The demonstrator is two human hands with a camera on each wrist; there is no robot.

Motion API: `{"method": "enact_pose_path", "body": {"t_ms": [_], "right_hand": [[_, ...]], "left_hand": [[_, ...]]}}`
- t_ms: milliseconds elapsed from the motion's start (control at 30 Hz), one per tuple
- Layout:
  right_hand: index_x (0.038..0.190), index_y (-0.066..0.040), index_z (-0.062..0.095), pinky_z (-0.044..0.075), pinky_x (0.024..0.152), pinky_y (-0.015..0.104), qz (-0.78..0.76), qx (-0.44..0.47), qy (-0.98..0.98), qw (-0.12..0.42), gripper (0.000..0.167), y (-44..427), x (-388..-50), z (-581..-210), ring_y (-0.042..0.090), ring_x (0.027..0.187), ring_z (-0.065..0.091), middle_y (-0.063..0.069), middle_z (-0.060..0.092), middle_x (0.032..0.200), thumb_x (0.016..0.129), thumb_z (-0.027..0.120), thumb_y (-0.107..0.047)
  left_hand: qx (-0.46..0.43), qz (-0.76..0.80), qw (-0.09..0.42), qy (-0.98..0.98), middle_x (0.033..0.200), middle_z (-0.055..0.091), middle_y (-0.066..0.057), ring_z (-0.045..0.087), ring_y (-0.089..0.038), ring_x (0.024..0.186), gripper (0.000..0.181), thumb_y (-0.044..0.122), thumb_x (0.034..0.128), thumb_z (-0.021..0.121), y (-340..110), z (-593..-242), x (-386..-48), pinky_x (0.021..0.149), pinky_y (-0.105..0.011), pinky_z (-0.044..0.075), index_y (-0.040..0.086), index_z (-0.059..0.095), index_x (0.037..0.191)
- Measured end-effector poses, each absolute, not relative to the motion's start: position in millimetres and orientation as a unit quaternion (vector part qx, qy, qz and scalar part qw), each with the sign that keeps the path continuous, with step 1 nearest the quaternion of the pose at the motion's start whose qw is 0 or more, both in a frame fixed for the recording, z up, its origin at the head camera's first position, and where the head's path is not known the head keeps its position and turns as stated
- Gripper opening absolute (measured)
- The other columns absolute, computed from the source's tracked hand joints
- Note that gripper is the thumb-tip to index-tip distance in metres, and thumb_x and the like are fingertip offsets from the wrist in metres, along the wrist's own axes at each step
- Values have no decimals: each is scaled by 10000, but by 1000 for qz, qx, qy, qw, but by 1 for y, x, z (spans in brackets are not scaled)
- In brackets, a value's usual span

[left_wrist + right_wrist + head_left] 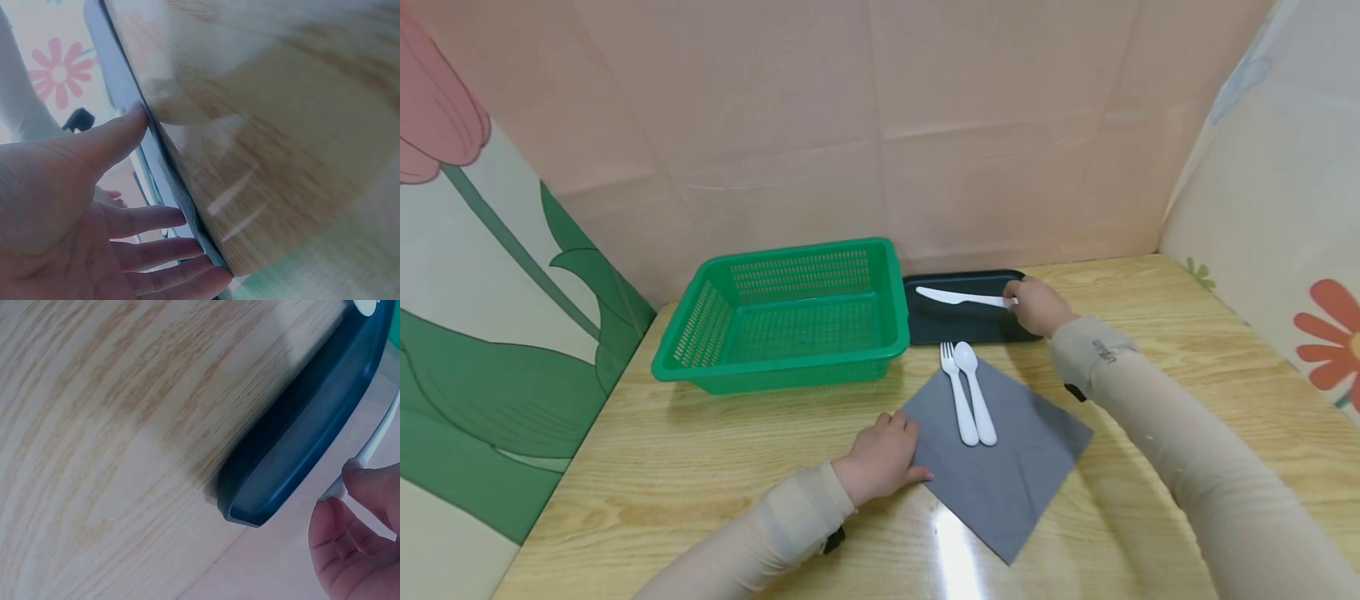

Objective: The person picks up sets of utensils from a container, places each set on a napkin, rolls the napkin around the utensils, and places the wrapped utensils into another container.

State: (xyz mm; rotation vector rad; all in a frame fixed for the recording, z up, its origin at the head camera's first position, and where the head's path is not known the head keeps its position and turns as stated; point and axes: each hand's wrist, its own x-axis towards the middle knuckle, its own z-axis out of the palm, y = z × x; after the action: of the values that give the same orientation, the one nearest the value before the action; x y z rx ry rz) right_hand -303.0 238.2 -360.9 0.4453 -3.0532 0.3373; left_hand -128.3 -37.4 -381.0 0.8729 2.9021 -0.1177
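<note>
My right hand (1039,307) pinches the handle end of a white plastic knife (958,297) between thumb and fingertips. The knife is held above a black tray (936,329), its blade pointing left; a gap between knife (376,436) and tray (294,447) shows in the right wrist view. A grey napkin (1000,487) lies flat nearer the front, turned like a diamond. On it a white fork (961,400) and a white spoon (979,400) lie side by side, heads toward the tray. With fingers extended, my left hand (882,457) rests at the napkin's left edge.
A green plastic basket (805,364) with slotted sides stands left of the tray, close to it. Behind both rises a pink wall covering (775,125). Flower-patterned sheets flank the wooden table (730,450) on either side.
</note>
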Motion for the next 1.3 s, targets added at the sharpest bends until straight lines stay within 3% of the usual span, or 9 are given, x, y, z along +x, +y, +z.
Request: {"method": "enact_pose_path", "body": {"t_ms": [500, 1300], "right_hand": [[1030, 56, 588, 470, 809, 486, 113, 159, -981, 26, 164, 237, -297, -355, 351, 889, 570, 245, 574, 965, 882, 544, 3], [1053, 52, 574, 475, 791, 465, 127, 138, -982, -8, 174, 235, -286, -352, 308, 853, 549, 233, 572, 982, 906, 546, -35]], "left_hand": [[286, -38, 57, 956, 1042, 589, -72, 545, -168, 896, 549, 542, 826, 611, -36, -382, -128, 675, -262, 505, 49, 585, 1066], [285, -39, 60, 956, 1056, 586, -78, 541, -173, 906, 542, 527, 838, 606, -35, -383, -129, 686, -265, 508, 42, 582, 1077]]}}
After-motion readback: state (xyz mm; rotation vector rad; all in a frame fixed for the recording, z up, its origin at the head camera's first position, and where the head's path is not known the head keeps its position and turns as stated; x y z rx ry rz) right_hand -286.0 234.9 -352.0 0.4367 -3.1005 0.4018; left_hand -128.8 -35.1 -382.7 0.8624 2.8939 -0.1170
